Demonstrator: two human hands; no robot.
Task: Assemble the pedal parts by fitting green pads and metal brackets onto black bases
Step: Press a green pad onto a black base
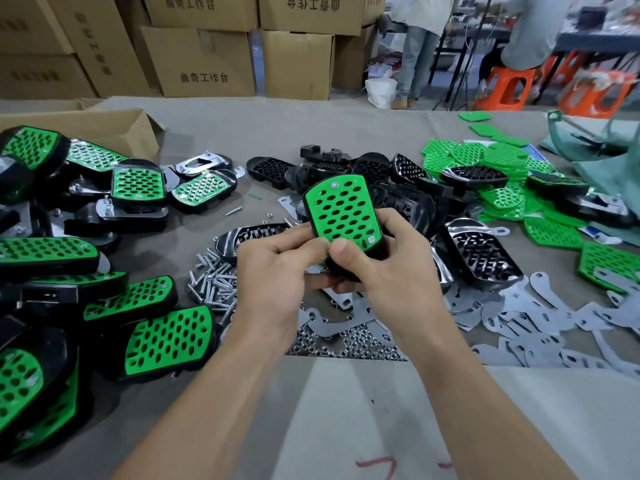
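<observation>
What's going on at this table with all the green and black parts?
A person is assembling pedals. Both the left hand and right hand grip one pedal, its green pad seated on a black base. Finished pedals lie at left; loose bases, pads, metal brackets, screws and nuts lie around.

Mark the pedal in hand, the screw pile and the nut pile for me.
held pedal (341, 213), head view, middle of its green pad.
screw pile (214, 281), head view, centre of the heap.
nut pile (349, 345), head view, middle of the heap.
</observation>
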